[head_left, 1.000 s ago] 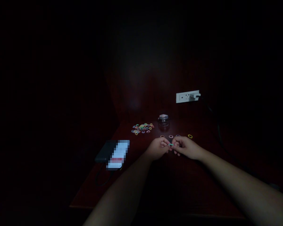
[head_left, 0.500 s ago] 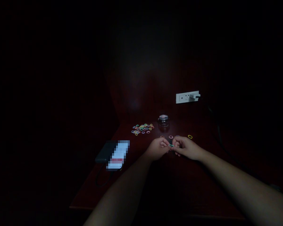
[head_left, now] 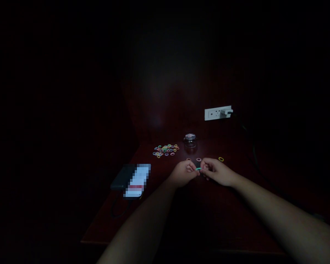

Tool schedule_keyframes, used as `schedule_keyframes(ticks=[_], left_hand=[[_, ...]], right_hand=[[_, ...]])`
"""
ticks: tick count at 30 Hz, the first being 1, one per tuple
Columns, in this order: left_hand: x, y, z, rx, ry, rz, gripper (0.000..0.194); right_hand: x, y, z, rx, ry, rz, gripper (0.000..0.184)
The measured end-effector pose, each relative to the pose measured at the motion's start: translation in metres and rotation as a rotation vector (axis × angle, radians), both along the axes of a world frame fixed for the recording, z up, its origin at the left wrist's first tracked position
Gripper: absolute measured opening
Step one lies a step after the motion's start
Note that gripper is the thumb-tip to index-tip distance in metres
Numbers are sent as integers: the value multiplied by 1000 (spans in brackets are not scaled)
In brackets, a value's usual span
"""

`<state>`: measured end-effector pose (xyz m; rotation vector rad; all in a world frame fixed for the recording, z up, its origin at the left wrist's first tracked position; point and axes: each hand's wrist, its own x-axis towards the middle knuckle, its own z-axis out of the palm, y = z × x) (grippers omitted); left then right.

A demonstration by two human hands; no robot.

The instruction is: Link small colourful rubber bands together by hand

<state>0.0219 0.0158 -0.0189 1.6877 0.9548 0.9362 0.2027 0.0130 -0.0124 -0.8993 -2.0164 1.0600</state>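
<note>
A small green hair tie [head_left: 198, 169] spans the gap between my two hands over the table. My left hand [head_left: 183, 173] pinches its left end between thumb and fingers. At the other end, my right hand [head_left: 219, 172] is closed on it the same way. Just beyond my fingers lie single hair ties: a pinkish one [head_left: 189, 159] partly behind my left hand, a pink one [head_left: 198, 160], and a yellow one [head_left: 221, 159] past my right hand. Farther back on the left is a loose pile of coloured hair ties [head_left: 165, 150].
A lidded clear jar [head_left: 190, 142] stands at the back of the dark red table [head_left: 209, 220]. To the left, a lit phone [head_left: 138, 180] rests against a dark flat box [head_left: 121, 178] with a cable. A wall socket [head_left: 214, 113] holds a plug. Surroundings are very dark.
The green hair tie looks flatter and straighter between my fingers, and my hands have shifted very slightly. Everything on the table stays in place.
</note>
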Motion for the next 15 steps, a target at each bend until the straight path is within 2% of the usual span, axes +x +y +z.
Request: schedule_keyframes(ticks=[9,15], left_hand=[[-1,4,-6,11,-44,-18,16],[-3,5,-5,12,-97,-112,17]], right_hand=[[0,-1,2,12,-20,-29,29],[0,-1,2,27,31,-35,26]])
